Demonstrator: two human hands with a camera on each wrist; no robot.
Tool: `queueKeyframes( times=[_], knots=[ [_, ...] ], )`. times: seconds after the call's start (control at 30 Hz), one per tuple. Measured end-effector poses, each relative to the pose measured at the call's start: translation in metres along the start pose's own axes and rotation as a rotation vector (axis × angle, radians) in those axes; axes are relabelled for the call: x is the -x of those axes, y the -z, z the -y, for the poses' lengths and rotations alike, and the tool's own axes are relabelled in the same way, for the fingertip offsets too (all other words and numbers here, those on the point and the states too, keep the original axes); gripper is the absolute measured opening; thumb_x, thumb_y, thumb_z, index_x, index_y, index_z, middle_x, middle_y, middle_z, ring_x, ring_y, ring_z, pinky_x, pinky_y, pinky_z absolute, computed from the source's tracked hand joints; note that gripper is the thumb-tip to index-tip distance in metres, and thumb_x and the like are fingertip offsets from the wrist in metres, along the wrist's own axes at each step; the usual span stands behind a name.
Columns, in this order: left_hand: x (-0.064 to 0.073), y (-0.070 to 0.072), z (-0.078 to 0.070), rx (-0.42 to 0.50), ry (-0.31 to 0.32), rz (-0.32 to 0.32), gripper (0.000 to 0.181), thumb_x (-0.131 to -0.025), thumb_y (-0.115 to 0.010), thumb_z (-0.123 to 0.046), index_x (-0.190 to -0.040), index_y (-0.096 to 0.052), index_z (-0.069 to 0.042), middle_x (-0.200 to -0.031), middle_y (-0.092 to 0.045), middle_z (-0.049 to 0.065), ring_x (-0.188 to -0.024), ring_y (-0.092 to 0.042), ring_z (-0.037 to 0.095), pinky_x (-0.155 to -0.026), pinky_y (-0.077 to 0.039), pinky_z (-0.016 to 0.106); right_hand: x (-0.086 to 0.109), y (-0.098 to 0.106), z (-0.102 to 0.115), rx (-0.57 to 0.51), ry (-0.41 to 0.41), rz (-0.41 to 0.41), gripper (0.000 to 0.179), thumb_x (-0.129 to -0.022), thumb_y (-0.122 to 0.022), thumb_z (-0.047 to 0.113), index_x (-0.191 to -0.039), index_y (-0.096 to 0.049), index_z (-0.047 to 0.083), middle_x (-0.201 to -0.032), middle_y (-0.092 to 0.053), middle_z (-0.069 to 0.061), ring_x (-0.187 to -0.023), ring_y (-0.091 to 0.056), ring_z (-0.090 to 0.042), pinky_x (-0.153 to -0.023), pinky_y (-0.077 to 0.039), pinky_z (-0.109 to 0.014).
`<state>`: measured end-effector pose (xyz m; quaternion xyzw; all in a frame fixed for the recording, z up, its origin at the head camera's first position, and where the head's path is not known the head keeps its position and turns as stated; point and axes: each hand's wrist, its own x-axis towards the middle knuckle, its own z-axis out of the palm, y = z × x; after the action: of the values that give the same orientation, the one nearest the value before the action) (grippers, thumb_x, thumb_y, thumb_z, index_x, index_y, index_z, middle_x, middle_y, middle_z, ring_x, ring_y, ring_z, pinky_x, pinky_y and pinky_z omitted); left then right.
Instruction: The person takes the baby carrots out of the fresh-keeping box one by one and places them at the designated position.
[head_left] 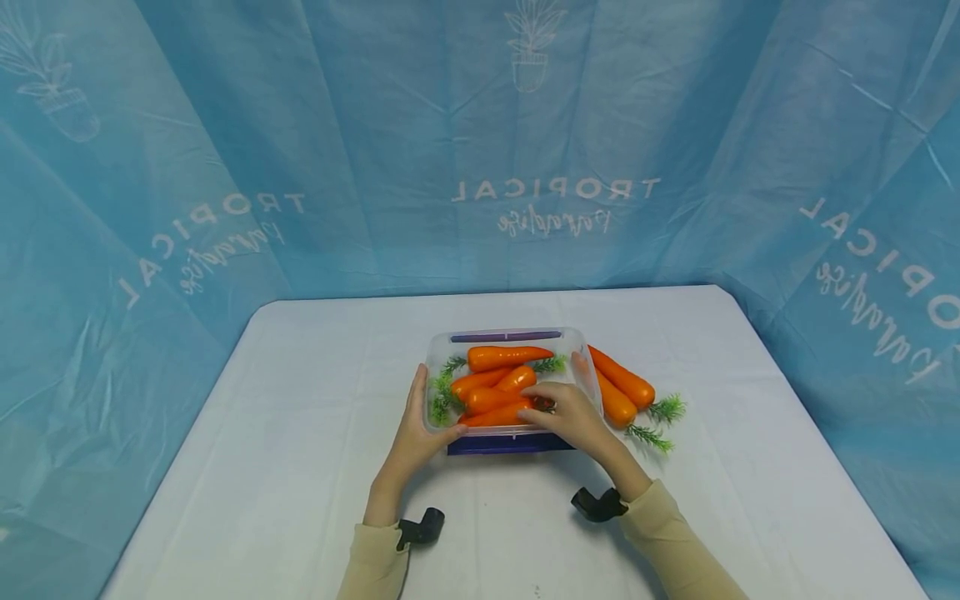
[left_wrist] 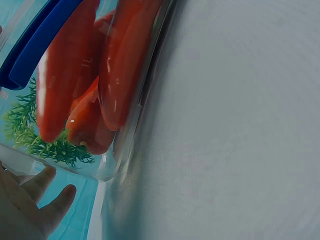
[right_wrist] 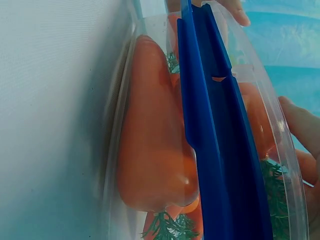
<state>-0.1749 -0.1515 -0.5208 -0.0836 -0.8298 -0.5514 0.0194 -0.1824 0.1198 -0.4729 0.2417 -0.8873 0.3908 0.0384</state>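
Note:
A clear plastic container (head_left: 573, 338) with blue latch flaps (head_left: 510, 444) holds several orange carrots (head_left: 510, 357) with green leafy tops. My left hand (head_left: 420, 429) rests against its left side, fingers straight, the thumb at the front rim. In the left wrist view, two fingers of that hand (left_wrist: 30, 202) show beyond the container's edge. Inside the container, my right hand (head_left: 573, 414) pinches the leafy end of a front carrot (head_left: 498, 414) between thumb and fingers. The right wrist view shows this carrot (right_wrist: 257, 120) partly behind the blue flap.
Two more carrots (head_left: 618, 375) lie on the white tabletop (head_left: 315, 417) just right of the container, their leafy tops (head_left: 665, 408) pointing right and toward me. A blue printed curtain (head_left: 375, 167) hangs behind the table and along both sides.

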Motion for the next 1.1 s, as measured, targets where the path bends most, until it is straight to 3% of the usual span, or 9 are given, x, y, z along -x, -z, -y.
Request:
queueKeyframes(
  times=[0.27,0.37,0.47,0.6,0.7,0.87,0.93,1.0,1.1],
  knots=[
    [0.0,0.0,-0.002,0.011,0.014,-0.003,0.112,-0.074,-0.08,-0.033,-0.154,-0.002,-0.026,-0.163,-0.002,0.001,-0.15,-0.006,0.026,-0.119,-0.011,0.057,0.0,0.001,-0.002,-0.114,0.03,-0.08,0.029,-0.08,-0.076,0.021,-0.105,-0.072,0.006,-0.088,-0.071,-0.003,-0.072,-0.055,-0.009,-0.068,-0.054,-0.023],
    [0.0,0.0,-0.002,0.016,0.021,-0.001,0.112,-0.074,-0.079,-0.035,-0.154,-0.002,-0.026,-0.163,-0.002,0.0,-0.15,-0.006,0.026,-0.119,-0.011,0.057,0.0,0.0,-0.002,-0.117,0.052,-0.13,0.027,-0.079,-0.077,0.017,-0.103,-0.073,0.005,-0.082,-0.071,-0.003,-0.071,-0.056,-0.01,-0.087,-0.051,-0.033],
    [0.0,0.0,-0.002,0.013,0.021,0.0,0.112,-0.074,-0.079,-0.036,-0.154,-0.002,-0.026,-0.163,-0.001,0.0,-0.15,-0.006,0.026,-0.119,-0.011,0.058,0.001,0.0,-0.002,-0.099,0.074,-0.179,0.027,-0.076,-0.078,0.015,-0.101,-0.073,0.005,-0.076,-0.071,-0.003,-0.07,-0.059,-0.011,-0.114,-0.027,-0.049],
    [0.001,0.001,-0.002,0.015,0.024,0.0,0.112,-0.074,-0.079,-0.036,-0.154,-0.002,-0.027,-0.163,-0.001,0.0,-0.15,-0.006,0.026,-0.119,-0.01,0.058,0.002,0.0,-0.001,-0.12,0.1,-0.212,0.025,-0.075,-0.079,0.013,-0.098,-0.074,0.004,-0.075,-0.072,-0.005,-0.071,-0.062,-0.017,-0.119,-0.001,-0.057],
    [0.002,0.0,-0.001,0.021,0.027,-0.002,0.111,-0.075,-0.079,-0.035,-0.154,-0.002,-0.028,-0.163,-0.002,-0.001,-0.15,-0.006,0.026,-0.119,-0.01,0.058,0.004,0.002,-0.001,-0.138,0.103,-0.24,0.025,-0.075,-0.079,0.012,-0.098,-0.074,0.003,-0.082,-0.074,-0.008,-0.093,-0.066,-0.027,-0.118,-0.002,-0.061],
    [0.001,-0.001,0.0,0.027,0.021,0.0,0.11,-0.076,-0.079,-0.03,-0.154,-0.001,-0.028,-0.163,-0.001,-0.001,-0.15,-0.006,0.026,-0.119,-0.009,0.058,0.009,0.005,0.0,-0.21,0.053,-0.272,0.025,-0.076,-0.078,0.011,-0.099,-0.073,0.003,-0.093,-0.074,-0.011,-0.129,-0.047,-0.04,-0.117,-0.012,-0.061],
    [0.001,-0.001,0.0,0.027,0.015,0.001,0.11,-0.076,-0.078,-0.028,-0.154,-0.001,-0.028,-0.163,0.0,-0.001,-0.15,-0.005,0.026,-0.119,-0.009,0.059,0.011,0.006,0.001,-0.241,0.028,-0.287,0.024,-0.078,-0.077,0.011,-0.1,-0.073,0.003,-0.092,-0.074,-0.012,-0.131,-0.045,-0.039,-0.117,-0.02,-0.055],
    [0.001,-0.001,0.0,0.025,0.01,0.001,0.11,-0.077,-0.078,-0.027,-0.154,0.0,-0.028,-0.162,0.0,-0.001,-0.15,-0.005,0.027,-0.118,-0.01,0.059,0.012,0.008,0.002,-0.264,0.018,-0.313,0.024,-0.079,-0.076,0.01,-0.102,-0.072,0.002,-0.09,-0.074,-0.012,-0.118,-0.057,-0.036,-0.109,-0.041,-0.042],
    [0.001,-0.001,-0.001,0.019,0.012,0.0,0.11,-0.076,-0.079,-0.028,-0.154,0.0,-0.028,-0.162,0.0,-0.001,-0.15,-0.005,0.027,-0.118,-0.011,0.059,0.013,0.012,0.003,-0.272,0.017,-0.395,0.023,-0.079,-0.076,0.007,-0.101,-0.072,0.001,-0.086,-0.073,-0.013,-0.125,-0.055,-0.029,-0.099,-0.049,-0.021]
  ],
)
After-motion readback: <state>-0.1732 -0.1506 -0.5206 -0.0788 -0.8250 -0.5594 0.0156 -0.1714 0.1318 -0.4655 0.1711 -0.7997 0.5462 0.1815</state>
